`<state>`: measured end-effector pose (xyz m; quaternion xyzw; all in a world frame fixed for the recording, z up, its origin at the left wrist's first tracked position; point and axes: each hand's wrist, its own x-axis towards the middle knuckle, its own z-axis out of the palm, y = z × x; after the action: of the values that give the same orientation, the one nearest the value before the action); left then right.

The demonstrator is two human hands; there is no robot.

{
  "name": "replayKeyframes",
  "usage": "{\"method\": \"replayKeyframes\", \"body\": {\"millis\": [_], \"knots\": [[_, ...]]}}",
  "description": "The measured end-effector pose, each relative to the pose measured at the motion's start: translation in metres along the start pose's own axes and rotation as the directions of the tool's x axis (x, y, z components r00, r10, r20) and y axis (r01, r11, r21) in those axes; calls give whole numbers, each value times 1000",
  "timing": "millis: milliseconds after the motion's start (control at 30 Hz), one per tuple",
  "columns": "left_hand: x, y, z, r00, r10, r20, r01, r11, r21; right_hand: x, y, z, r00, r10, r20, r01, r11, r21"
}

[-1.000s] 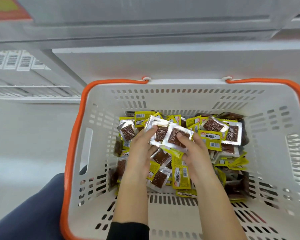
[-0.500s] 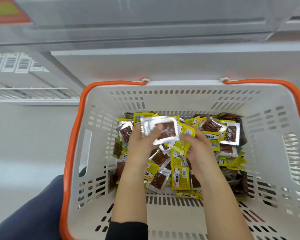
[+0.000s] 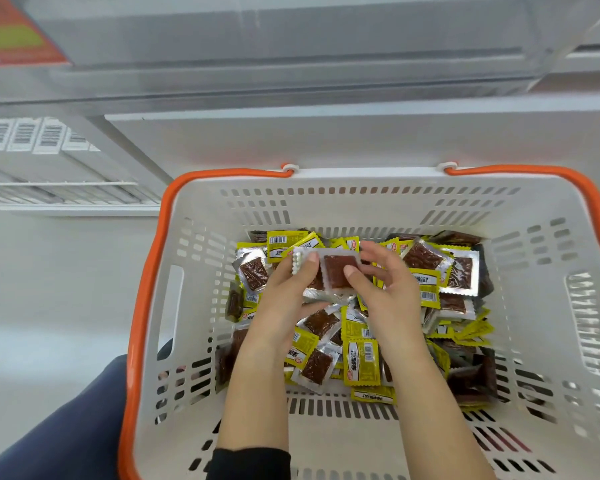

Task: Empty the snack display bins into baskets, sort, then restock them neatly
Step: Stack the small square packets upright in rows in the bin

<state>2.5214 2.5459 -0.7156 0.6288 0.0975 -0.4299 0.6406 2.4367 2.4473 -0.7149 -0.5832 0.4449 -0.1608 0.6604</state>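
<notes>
Both hands had lifted the packets: left hand point(image 3: 284, 292) pinched the stack point(image 3: 329, 275), right hand point(image 3: 385, 289) squared it above the basket point(image 3: 534, 209), at 12 o'clock; sorting underway.

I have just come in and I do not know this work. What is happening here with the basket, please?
A person is sorting small snack packets inside a white shopping basket with orange handles. The left hand holds a small stack of clear-faced packets raised above the loose pile, and the right hand steadies the front packet with its thumb. The pile of yellow and silver packets lies mixed on the basket floor, so the sorting is not finished. No display bin is clearly in view.
</notes>
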Motion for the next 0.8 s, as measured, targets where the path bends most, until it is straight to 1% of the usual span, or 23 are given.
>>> {"method": "replayKeyframes", "body": {"millis": [33, 100, 167, 233, 333, 400, 467, 533, 633, 700, 767, 800], "knots": [[0, 0, 2, 1000, 2, 13, -2, 1000, 20, 2, 1, -1, 999, 40, -3, -40, 999, -20], [-1, 2, 8, 999, 8, 34, -9, 1000, 12, 3, 2, -2, 986, 149, 76, -151, 989, 11], [-3, 6, 16, 999, 6, 32, -6, 1000, -9, -1, 0, -3, 949, 236, 209, -270, 950, 156], [-4, 8, 20, 999, -2, 52, 2, 1000, -7, -4, -2, -3, 917, 266, 296, -347, 898, 269], [-3, 11, 17, 996, 19, 88, -19, 1000, -2, -3, 1, -8, 903, 263, 341, -376, 868, 325], [-4, 15, 11, 987, 52, 154, -56, 998, 21, -2, 1, -12, 897, 249, 364, -389, 837, 384], [-3, 18, 5, 980, 86, 180, -99, 993, 63, -1, 2, -15, 898, 231, 374, -387, 819, 424], [-3, 21, 2, 980, 111, 163, -126, 989, 81, -1, 2, -18, 901, 211, 379, -376, 816, 440], [-2, 24, 2, 991, 81, 108, -90, 992, 90, 0, 0, -19, 907, 189, 376, -353, 829, 434], [-2, 23, 3, 991, 99, 92, -106, 991, 79, 0, -1, -19, 911, 189, 365, -345, 836, 427], [0, 20, 4, 990, 132, 49, -134, 990, 33, 0, -1, -18, 912, 192, 363, -351, 822, 448], [-1, 19, 4, 990, 142, 28, -141, 990, -21, 0, 0, -18, 912, 190, 364, -354, 813, 462]]}}
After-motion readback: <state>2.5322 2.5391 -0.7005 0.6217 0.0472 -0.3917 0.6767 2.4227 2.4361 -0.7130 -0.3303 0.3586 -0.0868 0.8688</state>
